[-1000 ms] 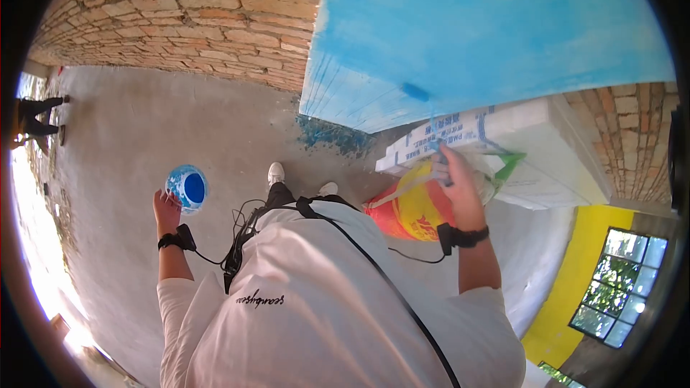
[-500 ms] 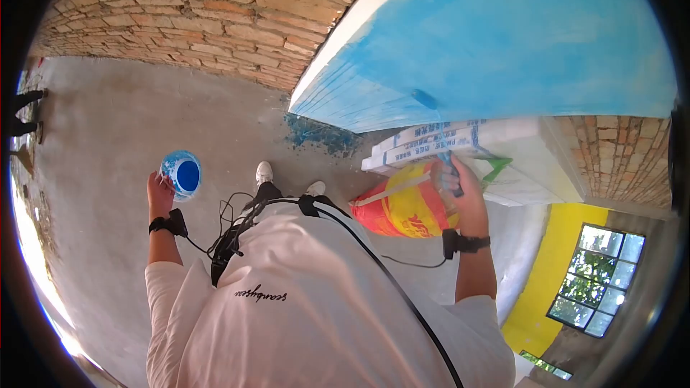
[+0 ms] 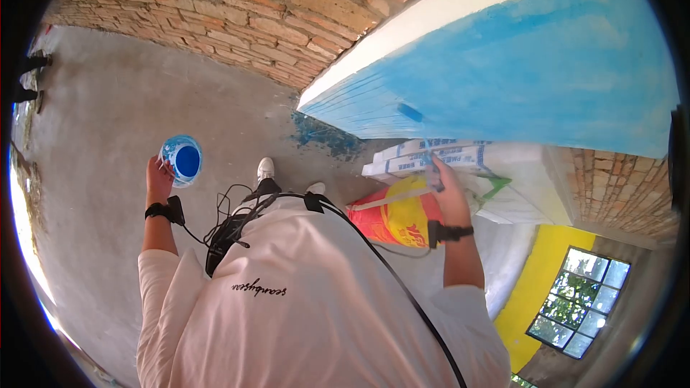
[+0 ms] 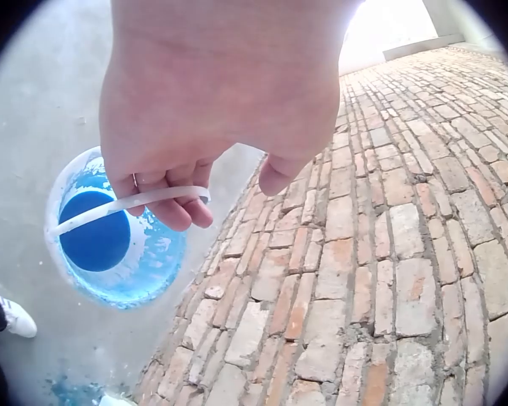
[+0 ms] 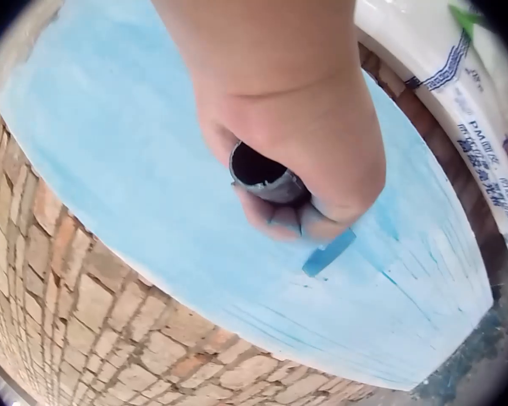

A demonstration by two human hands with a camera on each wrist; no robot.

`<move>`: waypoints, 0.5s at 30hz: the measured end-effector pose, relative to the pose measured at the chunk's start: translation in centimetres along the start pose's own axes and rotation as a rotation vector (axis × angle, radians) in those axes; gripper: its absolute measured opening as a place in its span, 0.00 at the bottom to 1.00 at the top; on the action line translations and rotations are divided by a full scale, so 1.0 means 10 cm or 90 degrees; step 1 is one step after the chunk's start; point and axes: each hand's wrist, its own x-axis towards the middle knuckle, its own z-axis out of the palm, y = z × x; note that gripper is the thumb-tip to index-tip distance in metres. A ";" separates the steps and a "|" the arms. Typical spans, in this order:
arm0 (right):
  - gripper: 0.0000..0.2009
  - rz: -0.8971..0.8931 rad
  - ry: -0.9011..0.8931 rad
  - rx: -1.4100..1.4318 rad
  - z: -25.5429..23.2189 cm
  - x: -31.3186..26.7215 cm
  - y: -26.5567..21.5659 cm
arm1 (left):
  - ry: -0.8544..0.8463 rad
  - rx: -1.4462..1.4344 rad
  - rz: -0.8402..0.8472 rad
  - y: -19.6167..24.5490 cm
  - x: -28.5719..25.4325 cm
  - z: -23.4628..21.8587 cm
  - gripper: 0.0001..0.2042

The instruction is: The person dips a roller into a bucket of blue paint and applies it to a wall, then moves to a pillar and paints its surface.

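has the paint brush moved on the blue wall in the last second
Cannot tell. The brush head sat just above the stacked white bags earlier and sits there now; the head camera itself shifted, so the small offset proves nothing.

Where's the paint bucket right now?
In the head view the paint bucket hangs at the left, over the concrete floor, held by its handle in the left hand, away from the blue wall.

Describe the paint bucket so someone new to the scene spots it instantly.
Start at the brick wall and drop to the grey concrete floor in front of it. There the person's left hand holds a small white paint bucket by its thin white handle. It is the only round container, paint-smeared with a pool of deep blue inside, unlike the sacks near the right hand.
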 end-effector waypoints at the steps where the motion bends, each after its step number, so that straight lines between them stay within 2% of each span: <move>1: 0.07 0.018 -0.054 0.049 -0.21 -0.09 -0.04 | 0.016 -0.009 0.001 0.01 -0.08 0.07 0.18; 2: 0.07 0.037 -0.111 0.099 -0.40 -0.15 -0.09 | 0.032 -0.018 0.006 0.02 -0.14 0.09 0.18; 3: 0.07 0.039 -0.116 0.094 -0.39 -0.28 -0.13 | 0.036 -0.024 0.009 0.00 -0.12 0.02 0.18; 5: 0.07 0.007 -0.120 0.107 -0.24 -0.55 -0.23 | -0.036 -0.019 0.002 -0.01 -0.04 -0.11 0.19; 8: 0.07 0.017 -0.086 0.089 -0.17 -0.24 -0.09 | -0.011 -0.037 -0.001 0.06 -0.22 -0.09 0.19; 9: 0.06 -0.013 -0.004 0.000 0.05 -0.16 -0.05 | -0.005 -0.038 0.001 0.06 -0.24 -0.13 0.19; 11: 0.07 0.076 -0.087 0.036 0.10 0.45 0.09 | 0.009 -0.036 0.007 0.09 -0.25 -0.20 0.19; 12: 0.07 0.078 -0.085 0.037 0.18 0.71 0.19 | 0.010 -0.031 0.009 0.11 -0.26 -0.21 0.19; 15: 0.08 0.084 -0.050 0.033 0.52 0.83 0.32 | -0.002 -0.013 0.001 0.15 -0.24 -0.23 0.19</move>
